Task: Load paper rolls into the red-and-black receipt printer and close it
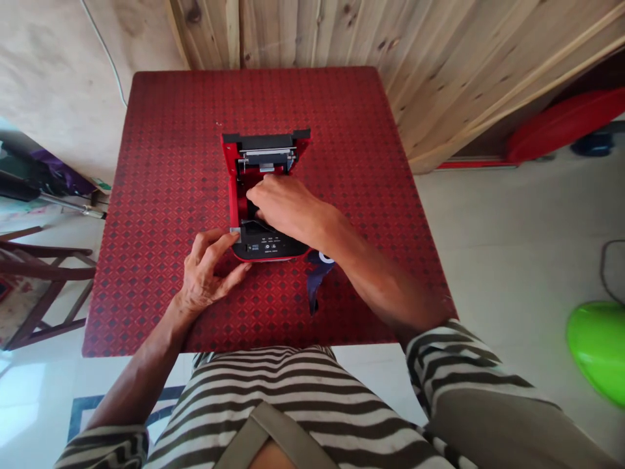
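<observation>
A red and black label printer (272, 246) stands on the table with its lid (266, 143) raised, showing a roller and metal bar inside the lid. My left hand (209, 264) grips its front left corner, with fingers on top and the thumb low against the front. Inside the compartment is my right hand (280, 198), its fingers curled and pointing down. Its fingertips and whatever they hold are hidden. Beside the printer's front right corner, partly under my right forearm, lies a dark blue strip (316, 280) with a white ring-shaped piece (326, 257).
The red patterned tabletop (166, 130) reaches back to a wooden plank wall (312, 32). A wooden chair (49, 280) is at the left. On the floor to the right stands a bright green object (598, 348). A thin white cable (105, 49) hangs at the back left.
</observation>
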`<action>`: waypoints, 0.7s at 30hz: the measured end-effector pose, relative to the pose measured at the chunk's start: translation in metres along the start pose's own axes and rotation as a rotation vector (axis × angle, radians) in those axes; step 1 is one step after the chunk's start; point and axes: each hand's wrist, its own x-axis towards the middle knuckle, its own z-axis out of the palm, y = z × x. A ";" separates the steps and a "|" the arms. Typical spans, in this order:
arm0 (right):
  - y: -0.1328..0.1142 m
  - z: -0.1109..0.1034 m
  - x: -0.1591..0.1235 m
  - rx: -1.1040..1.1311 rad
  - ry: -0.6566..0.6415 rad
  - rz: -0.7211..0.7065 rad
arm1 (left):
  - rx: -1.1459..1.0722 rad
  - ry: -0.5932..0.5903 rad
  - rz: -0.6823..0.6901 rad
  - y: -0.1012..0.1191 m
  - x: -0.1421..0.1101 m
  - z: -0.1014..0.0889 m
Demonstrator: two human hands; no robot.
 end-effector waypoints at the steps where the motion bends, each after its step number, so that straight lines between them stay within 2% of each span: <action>1: 0.001 -0.001 0.000 -0.018 -0.032 0.010 | -0.004 -0.004 -0.005 0.000 0.000 0.000; 3: 0.001 -0.008 -0.006 -0.065 -0.071 0.030 | -0.010 -0.007 -0.005 0.000 0.000 0.000; 4: 0.000 -0.014 -0.012 -0.060 -0.038 0.018 | -0.011 -0.007 -0.002 0.000 0.000 -0.001; 8: 0.001 -0.040 -0.053 0.140 0.227 -0.046 | -0.007 -0.012 0.002 0.000 0.001 0.000; 11: 0.025 -0.041 -0.083 0.412 0.479 0.072 | -0.023 -0.003 -0.004 -0.001 0.001 0.001; 13: 0.055 -0.025 -0.093 0.539 0.628 0.228 | -0.040 0.001 -0.008 -0.001 0.001 0.001; 15: 0.088 0.003 -0.096 0.623 0.746 0.324 | -0.052 -0.004 -0.009 -0.001 0.001 0.001; 18: 0.125 0.045 -0.094 0.637 0.786 0.445 | -0.059 -0.009 0.001 -0.002 0.002 0.001; 21: 0.135 0.070 -0.093 0.658 0.773 0.485 | -0.059 -0.009 0.003 -0.003 0.003 0.001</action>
